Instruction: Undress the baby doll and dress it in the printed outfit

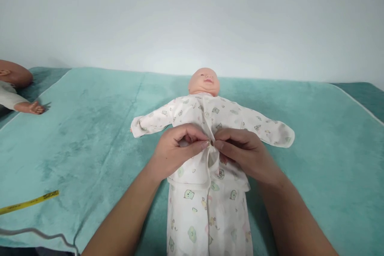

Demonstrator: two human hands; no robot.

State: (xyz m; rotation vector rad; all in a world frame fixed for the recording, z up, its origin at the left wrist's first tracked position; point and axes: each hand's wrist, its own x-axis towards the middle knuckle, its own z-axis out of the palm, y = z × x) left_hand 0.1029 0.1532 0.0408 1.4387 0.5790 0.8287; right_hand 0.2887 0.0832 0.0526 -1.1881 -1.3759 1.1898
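Observation:
A baby doll (pixel 204 81) lies on its back in the middle, arms spread wide. It wears a white printed baby jacket (pixel 187 116) over matching printed bottoms (pixel 192 220). At the front opening of the jacket, my left hand (pixel 177 148) pinches one edge between thumb and forefinger. Right beside it, my right hand (pixel 243 148) pinches the other edge, the fingertips of both hands nearly meeting. A small fastening seems to sit between them, mostly hidden by the fingers. Higher up, near the chest, a button (pixel 207 114) shows on the jacket.
A teal cloth (pixel 90 128) covers the table, with a pale wall (pixel 192 20) behind. Another doll (pixel 15 80) lies at the left edge. A yellow tape-like strip (pixel 30 202) rests at the lower left, above the cloth's wavy white edge (pixel 36 232).

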